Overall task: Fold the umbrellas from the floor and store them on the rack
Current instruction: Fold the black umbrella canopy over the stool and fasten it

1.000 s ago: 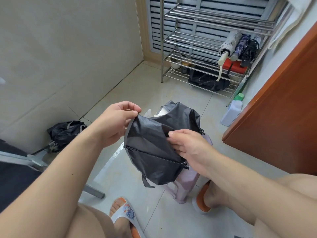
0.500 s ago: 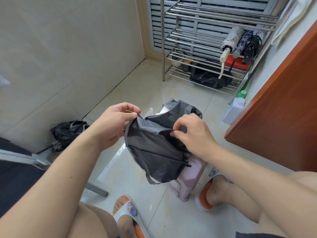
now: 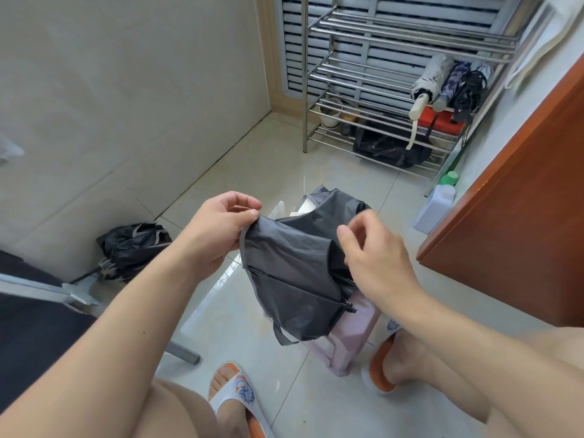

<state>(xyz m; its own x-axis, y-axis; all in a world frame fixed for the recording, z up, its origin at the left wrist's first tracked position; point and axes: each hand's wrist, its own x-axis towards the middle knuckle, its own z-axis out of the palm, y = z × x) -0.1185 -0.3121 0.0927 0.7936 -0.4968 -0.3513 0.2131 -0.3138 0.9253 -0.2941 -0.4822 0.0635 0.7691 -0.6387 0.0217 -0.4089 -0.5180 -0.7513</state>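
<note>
A dark grey umbrella, collapsed with its canopy loose, hangs in front of me above a pink stool. My left hand pinches the canopy's top left edge. At the canopy's right side my right hand hovers with loosely curled fingers lifted off the fabric; I see nothing between them. Another black umbrella lies crumpled on the floor by the left wall. On the metal rack at the back lie three folded umbrellas: white, blue patterned and black.
The rack also holds a red box, a black bag and small pots. A white bottle with a green cap stands beside a brown wooden panel on the right. A grey metal frame lies at the left. My sandalled feet are below.
My right hand let go of the canopy fold it was pinching and lifted slightly up and right. My left hand kept its pinch on the edge.
</note>
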